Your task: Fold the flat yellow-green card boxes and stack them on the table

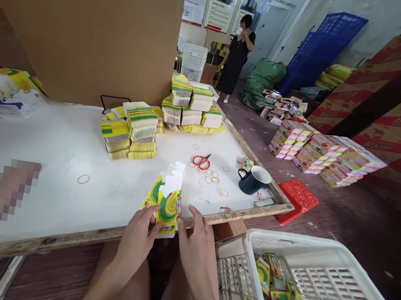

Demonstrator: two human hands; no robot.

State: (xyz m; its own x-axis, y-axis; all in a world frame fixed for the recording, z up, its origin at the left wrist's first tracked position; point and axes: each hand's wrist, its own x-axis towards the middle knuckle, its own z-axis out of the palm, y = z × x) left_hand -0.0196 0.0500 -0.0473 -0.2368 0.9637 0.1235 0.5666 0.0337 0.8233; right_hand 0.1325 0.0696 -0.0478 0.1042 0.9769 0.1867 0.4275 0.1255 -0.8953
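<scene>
My left hand [136, 239] and my right hand [196, 245] both hold a small stack of flat yellow-green printed cartons [167, 202] at the near edge of the white table [48, 154]. The cartons stand tilted with their white flaps up. Bundled stacks of the same cartons [132, 131] sit mid-table, and more bundles [191, 106] lie at the far right corner. Loose rubber bands [213, 178] and red scissors [201, 161] lie just beyond my right hand.
A dark mug [253, 180] stands near the table's right edge. A white plastic crate [318, 295] with several folded cartons is at my right. A red stool [298, 197], pink box stacks [320, 153] and a standing person [237, 55] are farther off.
</scene>
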